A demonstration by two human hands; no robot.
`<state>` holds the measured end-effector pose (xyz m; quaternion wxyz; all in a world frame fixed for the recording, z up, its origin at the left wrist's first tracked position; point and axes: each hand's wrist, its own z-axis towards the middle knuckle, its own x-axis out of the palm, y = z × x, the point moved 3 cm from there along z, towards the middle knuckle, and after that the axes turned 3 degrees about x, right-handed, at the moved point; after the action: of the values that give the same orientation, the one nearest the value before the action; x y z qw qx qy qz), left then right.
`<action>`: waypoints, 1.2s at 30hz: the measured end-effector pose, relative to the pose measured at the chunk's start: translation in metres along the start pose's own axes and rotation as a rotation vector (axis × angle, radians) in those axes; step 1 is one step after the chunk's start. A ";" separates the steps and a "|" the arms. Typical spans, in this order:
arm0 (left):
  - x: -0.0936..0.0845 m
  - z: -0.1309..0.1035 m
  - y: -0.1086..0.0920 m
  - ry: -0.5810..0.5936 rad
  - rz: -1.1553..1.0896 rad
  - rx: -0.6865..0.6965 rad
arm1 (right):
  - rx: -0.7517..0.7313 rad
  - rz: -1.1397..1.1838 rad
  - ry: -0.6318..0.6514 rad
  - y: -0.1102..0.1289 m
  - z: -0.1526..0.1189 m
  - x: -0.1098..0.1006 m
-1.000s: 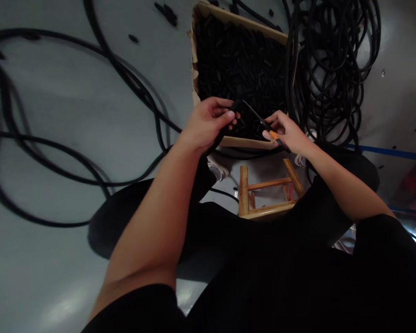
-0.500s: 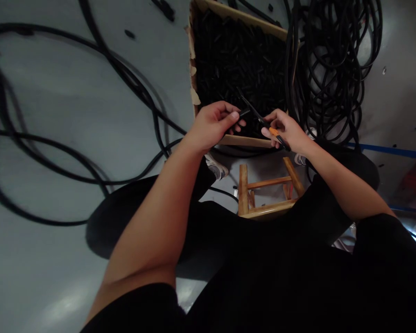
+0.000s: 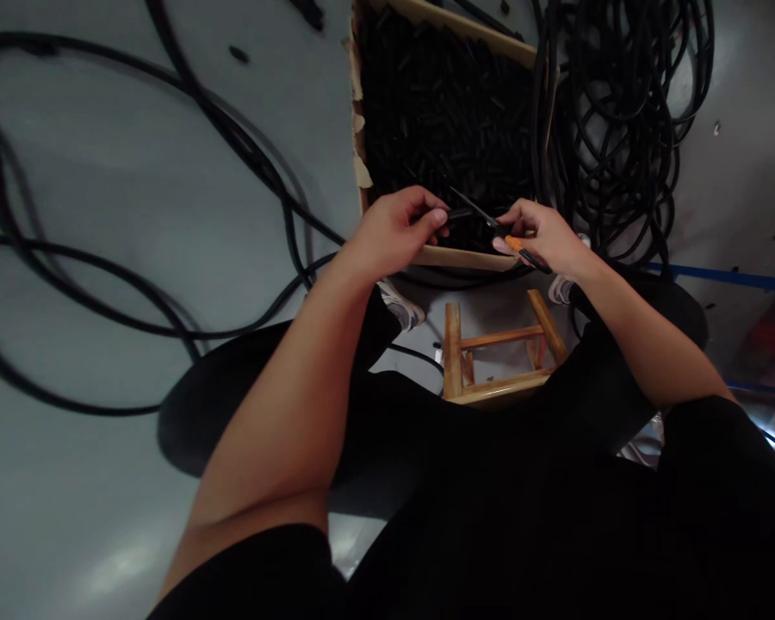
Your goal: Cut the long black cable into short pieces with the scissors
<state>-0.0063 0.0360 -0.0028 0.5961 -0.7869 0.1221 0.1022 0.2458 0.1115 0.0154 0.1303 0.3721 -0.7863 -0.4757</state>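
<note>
Over the front of a carton, my left hand [image 3: 408,226] pinches a small black ribbed piece [image 3: 461,213] between thumb and fingers. It points to the right. My right hand [image 3: 537,234] is closed round a slim tool that looks like long-nose pliers [image 3: 515,244], with orange and black handles. Its thin dark tip slants up and left, just past the end of the ribbed piece; I cannot tell whether they touch. Beneath both hands, many short black pieces [image 3: 445,112] fill the cardboard box [image 3: 360,164].
Coiled black cable [image 3: 633,129] is heaped right of the box. Loose cable loops [image 3: 103,258] spread over the grey floor [image 3: 103,155] at left. A wooden stool [image 3: 453,349] stands between my legs, and a blue bar [image 3: 736,277] runs at right.
The right hand and tool have moved slightly right and down, opening a little more space between the hands. The ribbed piece now lies nearer level in the left fingers.
</note>
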 end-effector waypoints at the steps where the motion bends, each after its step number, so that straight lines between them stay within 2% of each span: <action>1: -0.001 0.000 0.000 -0.026 0.011 0.002 | 0.015 0.010 -0.004 0.000 -0.001 0.000; 5: -0.006 -0.001 -0.003 -0.116 0.046 0.004 | 0.074 0.059 0.004 0.003 -0.004 0.004; 10: -0.003 -0.003 -0.012 -0.042 0.081 0.001 | 0.079 0.159 0.093 0.010 -0.009 0.006; 13: -0.001 -0.002 -0.012 -0.017 0.093 0.003 | 0.092 0.184 0.092 0.009 -0.008 0.006; 19: -0.009 0.003 -0.009 -0.189 0.057 0.014 | 0.088 0.207 -0.018 0.003 -0.005 0.004; 23: -0.012 0.006 -0.012 -0.243 0.040 -0.023 | 0.083 0.191 -0.003 0.006 -0.007 0.007; 28: 0.001 0.006 -0.011 -0.269 0.019 -0.026 | 0.105 0.160 0.057 0.007 -0.008 0.018; 31: 0.011 0.005 -0.010 -0.264 0.027 -0.001 | 0.100 0.148 0.020 0.005 -0.007 0.021; 36: 0.021 0.002 -0.012 -0.320 0.086 -0.004 | 0.079 0.122 -0.057 0.001 -0.007 0.023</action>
<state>0.0173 0.0392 0.0009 0.6015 -0.7559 0.0591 0.2517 0.2333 0.0904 0.0168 0.1216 0.3148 -0.8290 -0.4460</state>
